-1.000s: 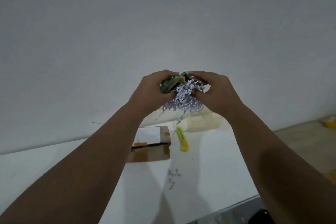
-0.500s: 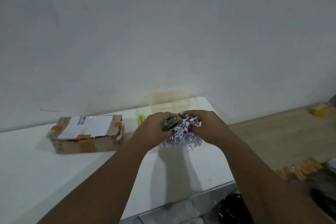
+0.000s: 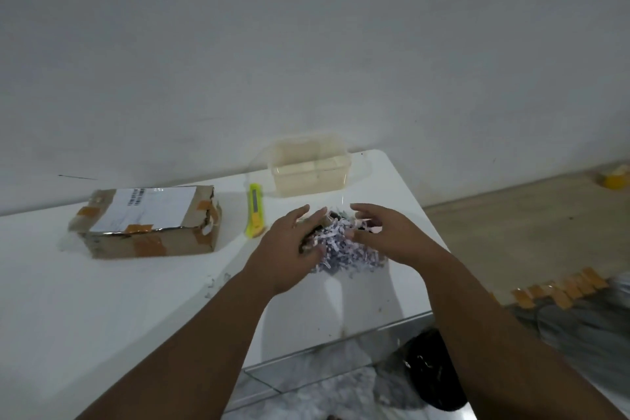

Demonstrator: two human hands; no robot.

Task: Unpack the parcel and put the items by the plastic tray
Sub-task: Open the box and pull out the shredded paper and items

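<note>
Head view: both hands' fingers spread apart around shredded paper pile (image 3: 344,249) near plastic tray (image 3: 308,167).

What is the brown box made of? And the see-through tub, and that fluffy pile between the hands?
The brown box looks like cardboard: matte, dented, patched with shiny orange-brown tape and a white paper label. The see-through tub looks like clear, slightly yellowish plastic, glossy, with light glints on its walls. The fluffy pile looks like shredded paper: thin, crinkled white and purplish strips, probably packing filler.
</note>
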